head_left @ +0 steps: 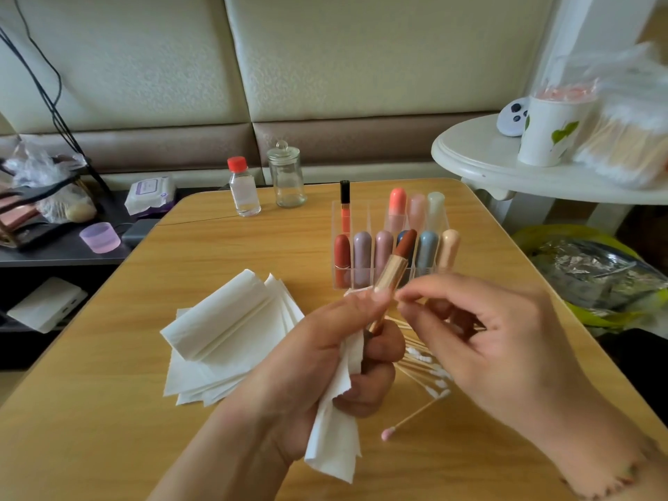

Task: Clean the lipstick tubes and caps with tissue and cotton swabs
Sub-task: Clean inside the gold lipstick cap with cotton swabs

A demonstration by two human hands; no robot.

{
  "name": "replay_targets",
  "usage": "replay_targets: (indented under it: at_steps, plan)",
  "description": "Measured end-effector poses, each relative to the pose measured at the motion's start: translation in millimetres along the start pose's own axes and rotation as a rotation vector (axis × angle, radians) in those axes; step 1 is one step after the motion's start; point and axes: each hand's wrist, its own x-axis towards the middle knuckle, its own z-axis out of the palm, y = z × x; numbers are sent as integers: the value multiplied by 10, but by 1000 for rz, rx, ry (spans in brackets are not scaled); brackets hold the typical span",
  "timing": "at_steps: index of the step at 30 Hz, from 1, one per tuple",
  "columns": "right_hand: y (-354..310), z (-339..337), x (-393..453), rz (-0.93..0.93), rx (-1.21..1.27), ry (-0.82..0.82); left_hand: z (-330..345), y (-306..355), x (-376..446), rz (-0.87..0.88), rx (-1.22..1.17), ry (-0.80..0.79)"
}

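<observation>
One open lipstick (394,271) in the left hand (325,356), fingers curled round its base plus a tissue (339,421); long axis tilts up-right. Right hand (480,341) just beside the gold collar, fingertips pinched together, on a swab, I think.

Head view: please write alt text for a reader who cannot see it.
A left hand holds an uncapped lipstick and a tissue while the right hand pinches something thin beside the gold tube. Behind them on the wooden table are loose cotton swabs, stacked tissues and a clear organizer of capped lipsticks.
</observation>
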Motion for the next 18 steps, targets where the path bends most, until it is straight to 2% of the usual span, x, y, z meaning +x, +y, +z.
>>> replay_targets:
  at_steps: [4, 9, 15, 18]
  plan:
    - [13, -1, -1, 51, -3, 69, -24, 2, 5, 2, -57, -32]
    - [-17, -4, 10, 82, -3, 69, -26, -8, 21, -12, -47, -38]
    - [-27, 13, 23, 73, 22, 3, -62, 19, 10, 14, -13, 15]
    - [-70, 63, 1, 118, 70, -21, -159, 130, -30, 110, -82, -2]
